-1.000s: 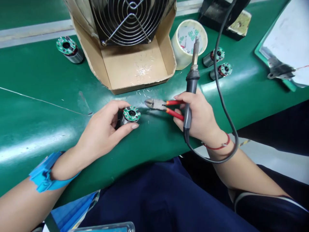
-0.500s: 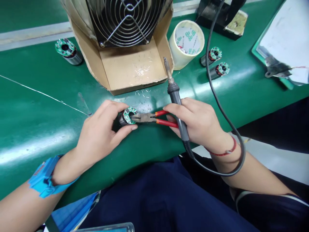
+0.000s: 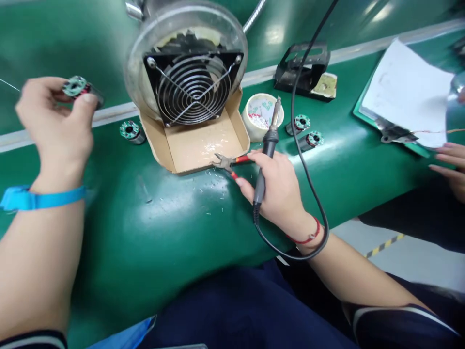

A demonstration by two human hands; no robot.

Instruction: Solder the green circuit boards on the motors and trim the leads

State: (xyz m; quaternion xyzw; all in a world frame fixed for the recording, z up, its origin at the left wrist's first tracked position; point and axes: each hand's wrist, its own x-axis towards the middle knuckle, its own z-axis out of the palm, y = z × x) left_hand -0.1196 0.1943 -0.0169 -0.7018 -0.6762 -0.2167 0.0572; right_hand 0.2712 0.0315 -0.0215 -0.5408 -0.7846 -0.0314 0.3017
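My left hand (image 3: 60,121), raised at the far left, grips a small motor (image 3: 77,87) with a ring-shaped green circuit board on its end. My right hand (image 3: 279,189) holds red-handled cutting pliers (image 3: 224,162), their jaws spread at the front edge of a cardboard tray (image 3: 203,143). That same hand also carries a soldering iron (image 3: 269,140), tip upward, its black cable looping over the wrist. One similar motor (image 3: 132,132) stands left of the tray. Two more, a rear motor (image 3: 298,124) and a front motor (image 3: 312,140), lie to the right.
A fan with a wire guard (image 3: 196,97) rises behind the tray. Beside it are a white tape roll (image 3: 250,127) with clippings inside and an iron stand with sponge (image 3: 325,86). Wire bits litter the green table (image 3: 174,232). Another person's hand (image 3: 452,165) is near a clipboard (image 3: 399,97).
My left hand has carried the motor up and far left, away from the pliers. The pliers have opened and moved to the tray edge. The camera view has shifted; another person's hand now shows.
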